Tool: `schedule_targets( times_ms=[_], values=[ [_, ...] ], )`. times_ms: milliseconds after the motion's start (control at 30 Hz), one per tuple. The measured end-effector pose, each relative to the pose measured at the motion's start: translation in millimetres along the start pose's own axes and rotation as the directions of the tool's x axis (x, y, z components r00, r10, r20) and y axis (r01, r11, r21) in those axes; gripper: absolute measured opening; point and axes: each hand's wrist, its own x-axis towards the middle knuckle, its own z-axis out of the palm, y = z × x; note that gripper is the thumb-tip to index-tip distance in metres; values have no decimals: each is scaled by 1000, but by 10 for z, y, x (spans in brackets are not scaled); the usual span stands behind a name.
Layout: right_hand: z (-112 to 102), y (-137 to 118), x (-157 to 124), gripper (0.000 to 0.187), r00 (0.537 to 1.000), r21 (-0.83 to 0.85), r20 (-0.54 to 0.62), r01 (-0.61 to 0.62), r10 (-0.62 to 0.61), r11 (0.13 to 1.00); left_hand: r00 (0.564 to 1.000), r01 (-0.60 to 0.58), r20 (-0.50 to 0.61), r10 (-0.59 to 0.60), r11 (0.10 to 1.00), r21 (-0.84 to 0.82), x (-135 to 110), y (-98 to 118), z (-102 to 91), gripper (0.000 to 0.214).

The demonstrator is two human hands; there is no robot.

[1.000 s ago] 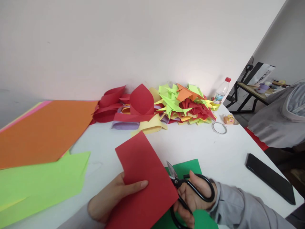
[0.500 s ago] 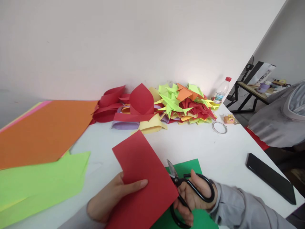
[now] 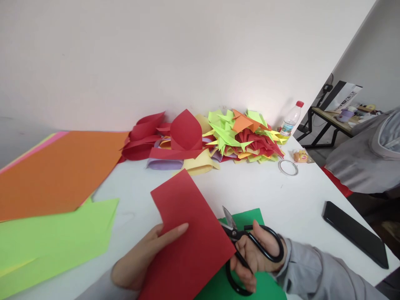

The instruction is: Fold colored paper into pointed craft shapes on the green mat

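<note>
1. Low in the head view, the left hand (image 3: 146, 256) grips the red sheet (image 3: 187, 237) from its left edge, thumb lying flat across the top face and the other fingers hidden beneath the paper.
2. The right hand (image 3: 254, 258) is closed through the black handles of the scissors (image 3: 246, 250), thumb in the upper loop, fingers curled around the lower one; the blades meet the sheet's right edge.
3. The red sheet is held tilted just above the white table (image 3: 281, 196), over a green sheet (image 3: 250, 218) lying flat under both.
4. The lower blade is hidden behind the red paper, so how far the blades are parted cannot be told. Both forearms and the sheet's lower corner are cut off by the frame's bottom edge.
5. Compared with half a second ago, the left thumb has slid slightly up and left on the paper, the sheet has shifted a little rightward, and the scissors sit marginally further right.
</note>
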Motion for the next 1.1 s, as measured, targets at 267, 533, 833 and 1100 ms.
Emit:
schedule_targets(
  times_ms=[267,533,833,1100],
  values=[
    [-36,3,-8,89,999,5,40,-2,2,1000,998,4,58,1,996,-91,10,12,-7,38],
    [-52,9,15,100,995,-32,8,-96,96,995,998,-13,60,14,1000,-21,31,-63,6,37],
    [-62,14,7,103,993,20,-24,-118,119,993,994,-107,-10,107,994,12,30,-62,31,37],
    [-30,-1,27,99,997,-4,4,-80,80,997,995,-97,-16,97,995,-7,42,-80,29,37]
  ],
)
